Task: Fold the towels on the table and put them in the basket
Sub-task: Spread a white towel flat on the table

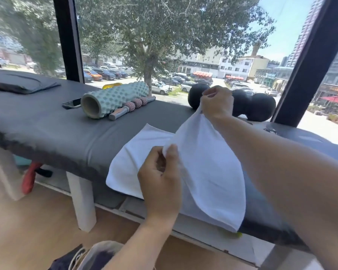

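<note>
I am mid-fold on the white towel (193,172): it lies on the grey worktop (57,125), its right half lifted. My right hand (217,103) pinches the far corner and my left hand (160,182) pinches the near one. Next, I judge, both corners go leftward onto the flat half, edges matched. Near the fold's path sit a foam roller (113,99), a massage stick (132,107) and a phone (72,103). I see no basket.

My right hand (217,102) covers part of the black peanut roller (260,108) at the table's (47,121) far edge. The lifted towel (203,172) hides a yellow-green object (233,235) at the near edge; I cannot identify it. The bottom frame edge cuts off the basket (98,256).
</note>
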Demonstrator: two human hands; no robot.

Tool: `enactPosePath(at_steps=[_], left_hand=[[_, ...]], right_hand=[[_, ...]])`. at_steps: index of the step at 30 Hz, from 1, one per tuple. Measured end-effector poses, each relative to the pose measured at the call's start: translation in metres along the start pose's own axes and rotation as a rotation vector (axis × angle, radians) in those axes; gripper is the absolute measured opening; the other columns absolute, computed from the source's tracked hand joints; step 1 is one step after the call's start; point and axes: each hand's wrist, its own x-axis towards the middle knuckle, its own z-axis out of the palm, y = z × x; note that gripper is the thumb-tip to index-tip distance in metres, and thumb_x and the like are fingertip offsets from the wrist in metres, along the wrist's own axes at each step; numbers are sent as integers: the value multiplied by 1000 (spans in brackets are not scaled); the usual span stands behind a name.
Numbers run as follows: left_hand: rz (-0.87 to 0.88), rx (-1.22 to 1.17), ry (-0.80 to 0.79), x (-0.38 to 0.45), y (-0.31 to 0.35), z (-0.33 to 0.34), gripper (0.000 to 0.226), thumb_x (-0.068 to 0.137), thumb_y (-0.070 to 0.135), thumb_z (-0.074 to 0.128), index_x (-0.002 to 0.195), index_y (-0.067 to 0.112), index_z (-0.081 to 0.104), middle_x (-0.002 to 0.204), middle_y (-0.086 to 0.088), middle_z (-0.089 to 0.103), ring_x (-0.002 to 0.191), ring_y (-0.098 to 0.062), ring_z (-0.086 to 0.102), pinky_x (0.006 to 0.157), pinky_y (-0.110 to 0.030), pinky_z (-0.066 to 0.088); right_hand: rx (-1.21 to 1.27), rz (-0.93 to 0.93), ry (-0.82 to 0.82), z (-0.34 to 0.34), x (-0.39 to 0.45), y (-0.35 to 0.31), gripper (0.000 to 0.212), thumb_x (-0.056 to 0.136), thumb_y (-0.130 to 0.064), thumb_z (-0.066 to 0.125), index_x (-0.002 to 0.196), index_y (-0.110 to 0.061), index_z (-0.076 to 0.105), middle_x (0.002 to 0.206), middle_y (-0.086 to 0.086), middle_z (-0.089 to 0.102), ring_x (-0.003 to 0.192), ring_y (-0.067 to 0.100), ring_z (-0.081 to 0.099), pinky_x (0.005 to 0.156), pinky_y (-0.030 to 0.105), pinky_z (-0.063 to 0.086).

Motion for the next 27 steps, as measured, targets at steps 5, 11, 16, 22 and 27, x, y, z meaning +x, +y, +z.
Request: enactPosePath(at_steps=[5, 11, 16, 22, 27], left_hand=[[-11, 56, 60, 25, -11, -40, 43, 100, 23, 59, 64, 5, 46, 51, 6, 34, 50, -6, 32, 49, -16, 28], [-280, 38, 136, 42, -47, -86, 42, 99, 29, 60, 66, 4, 56, 69, -22, 58, 62, -20, 53, 63, -40, 50], [-620, -34, 162, 49, -65, -109, 19, 96, 28, 63, 84, 14, 68, 88, -2, 72, 81, -19, 67, 65, -33, 53], [-573, 229, 87, 55, -76, -126, 19, 86, 39, 75, 92, 22, 70, 90, 4, 73, 88, -12, 66, 78, -35, 54], [-398, 451, 68, 52, -71, -124, 18, 95, 41, 62, 84, 26, 62, 80, 4, 68, 77, -14, 61, 62, -32, 45]], right_hand=[[-154, -19, -67, 73, -7, -17, 19, 84, -19, 55, 96, -30, 64, 101, -5, 69, 90, 20, 65, 74, 30, 50], [-265, -6, -190, 147, -20, -12, 21, 84, -23, 55, 100, -32, 65, 104, -5, 69, 98, 23, 64, 87, 35, 54], [-267, -53, -468, 183, -30, 21, 23, 91, -38, 64, 109, -27, 74, 110, 1, 73, 104, 23, 67, 91, 38, 56], [-484, -37, -510, 171, -4, 47, 37, 81, -54, 71, 110, -31, 72, 120, -3, 68, 114, 23, 63, 99, 35, 51], [-486, -78, -516, 171, 2, 56, 22, 76, -54, 76, 78, -33, 70, 100, -6, 74, 99, 20, 67, 92, 34, 54]])
